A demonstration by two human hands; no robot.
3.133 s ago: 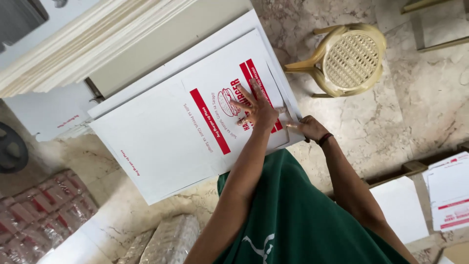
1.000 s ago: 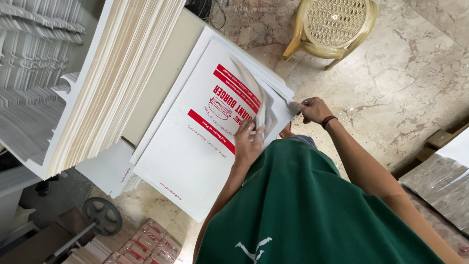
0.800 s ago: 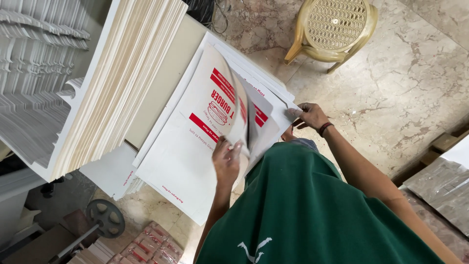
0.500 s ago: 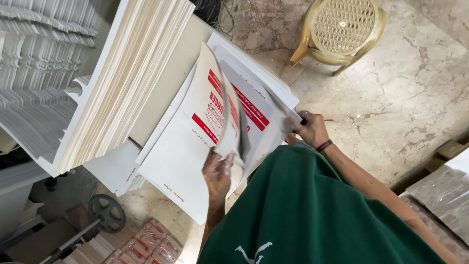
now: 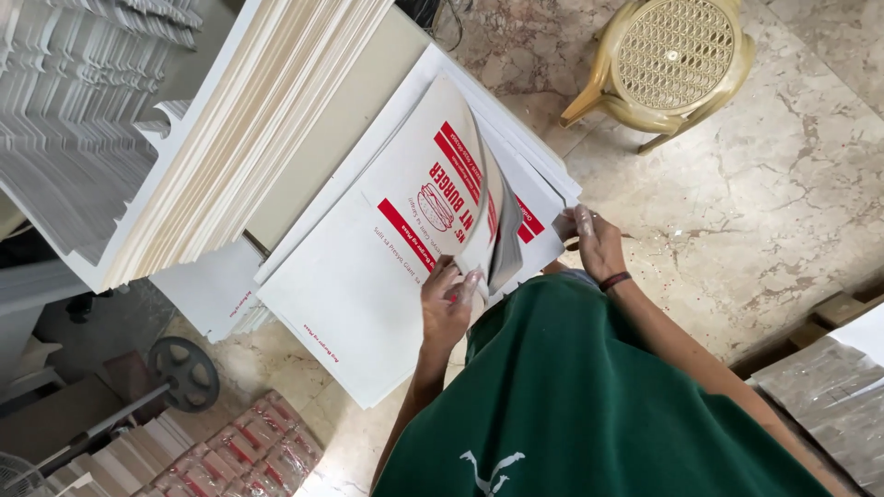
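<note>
A stack of large white sheets (image 5: 368, 285) printed with red bars and a burger drawing lies in front of me. My left hand (image 5: 448, 299) grips the near edge of the top printed sheet (image 5: 442, 184) and lifts it, so the sheet curls up and over towards the right. My right hand (image 5: 589, 241), with a dark band at the wrist, is closed on the stack's right corner beside the curled sheet. My green shirt hides the sheets' near right part.
A tall pile of cream boards (image 5: 249, 129) stands left of the sheets, with white die-cut stacks (image 5: 83, 110) beyond it. A tan plastic chair (image 5: 677, 60) stands at the top right on the marble floor. A hand wheel (image 5: 184, 373), red-and-white packs (image 5: 267, 451) and a wrapped bundle (image 5: 829, 396) lie around.
My left hand has slid from the printed face down to the sheet's near edge and lifted it into a curl. The right hand stays at the corner.
</note>
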